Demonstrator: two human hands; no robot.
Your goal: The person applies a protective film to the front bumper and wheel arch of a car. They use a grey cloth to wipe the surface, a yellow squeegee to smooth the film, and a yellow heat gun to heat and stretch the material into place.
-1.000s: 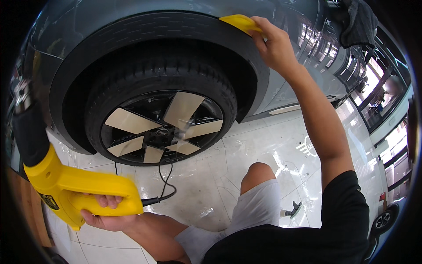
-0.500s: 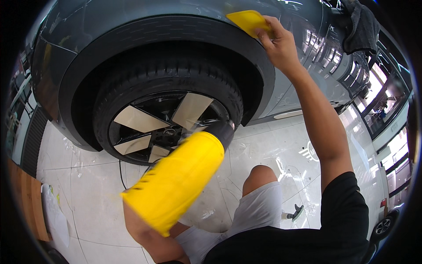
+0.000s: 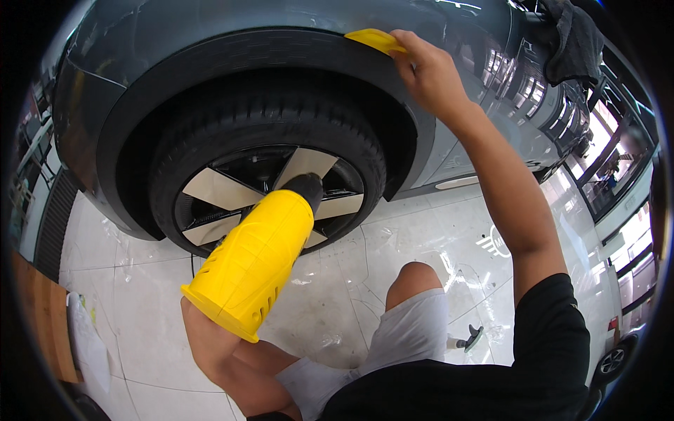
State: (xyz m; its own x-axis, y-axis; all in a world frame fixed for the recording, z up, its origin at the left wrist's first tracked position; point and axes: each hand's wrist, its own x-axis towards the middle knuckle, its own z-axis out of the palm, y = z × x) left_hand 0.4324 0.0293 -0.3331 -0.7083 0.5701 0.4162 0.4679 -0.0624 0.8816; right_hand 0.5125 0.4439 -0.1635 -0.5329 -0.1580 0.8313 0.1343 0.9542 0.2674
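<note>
My right hand (image 3: 432, 76) pinches a yellow squeegee card (image 3: 373, 39), laid almost flat along the seam where the dark wheel-arch trim (image 3: 281, 48) meets the grey-blue car fender (image 3: 232, 15). A yellow heat gun (image 3: 256, 256) with a black nozzle is held up in front of the wheel by my left hand (image 3: 203, 324). The gun's body covers its handle and my left fingers. Its nozzle points up toward the arch, well apart from the squeegee. Behind the gun, the tyre (image 3: 267, 126) and a black rim with beige spoke panels partly show.
Glossy tiled floor (image 3: 337, 309) lies around my legs, with clear film scraps on it. A dark cloth (image 3: 572, 42) hangs at the car's upper right. At the left are a wooden box (image 3: 45, 316) and a white bag (image 3: 88, 344). A cord runs down behind the gun.
The heat gun has swung to the left, its nozzle now pointing more upward. My right hand has moved the squeegee left and slightly down, and the card lies flatter against the trim edge.
</note>
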